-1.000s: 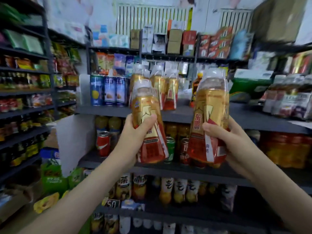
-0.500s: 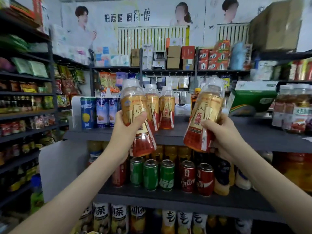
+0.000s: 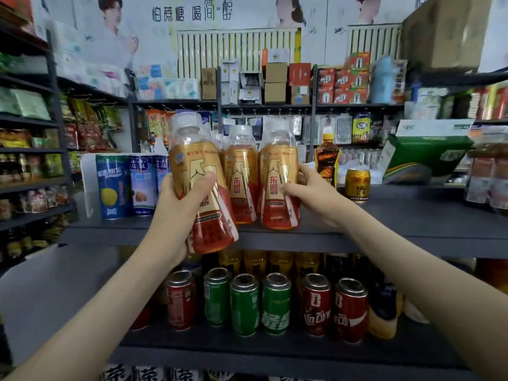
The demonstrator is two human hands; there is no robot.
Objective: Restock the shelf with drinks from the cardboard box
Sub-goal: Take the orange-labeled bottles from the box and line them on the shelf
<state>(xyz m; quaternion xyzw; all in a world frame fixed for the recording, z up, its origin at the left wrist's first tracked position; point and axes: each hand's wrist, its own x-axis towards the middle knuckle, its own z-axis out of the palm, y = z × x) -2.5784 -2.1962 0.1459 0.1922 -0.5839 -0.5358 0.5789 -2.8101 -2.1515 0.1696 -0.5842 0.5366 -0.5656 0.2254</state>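
On the top grey shelf (image 3: pixel 412 215), a gold-and-red bottle (image 3: pixel 279 185) stood upright at the front edge, with the right hand (image 3: pixel 308 191) wrapped around its right side, fingers (image 3: pixel 288 189) across the label at mid-height. A second, matching bottle (image 3: pixel 202 188) was held in front of the shelf edge, tilted slightly, gripped by the left hand (image 3: pixel 176 213) around its lower half with the thumb over the label. Both looked full, so likely fairly heavy for their size; the smooth plastic sleeve could be slippery, and the stiff waist seemed the safest hold. Another identical bottle (image 3: pixel 242 177) stood between them, further back. Blue cans (image 3: pixel 126 185) stood to the left, and a small gold can (image 3: pixel 357 185) to the right. Below, red and green cans (image 3: pixel 261 303) lined the lower shelf. No cardboard box of drinks could be identified for certain.
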